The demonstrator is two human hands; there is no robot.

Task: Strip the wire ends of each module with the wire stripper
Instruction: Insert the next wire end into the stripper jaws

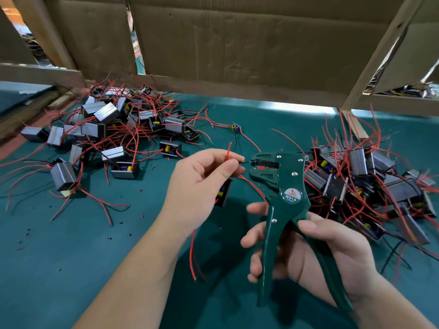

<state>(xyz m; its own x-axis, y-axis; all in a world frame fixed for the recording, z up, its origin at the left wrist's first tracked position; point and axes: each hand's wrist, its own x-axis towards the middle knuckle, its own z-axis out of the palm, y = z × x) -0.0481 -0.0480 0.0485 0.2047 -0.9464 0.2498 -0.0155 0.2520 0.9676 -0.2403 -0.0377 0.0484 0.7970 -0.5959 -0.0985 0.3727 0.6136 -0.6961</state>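
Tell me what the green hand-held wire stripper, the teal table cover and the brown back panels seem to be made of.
Green wire stripper: probably painted metal, semi-gloss, with silver rivets and flat plates.
Teal table cover: perhaps a rubber or fabric mat; smooth, faint sheen near the back.
Brown back panels: corrugated cardboard, matte, creased and torn.
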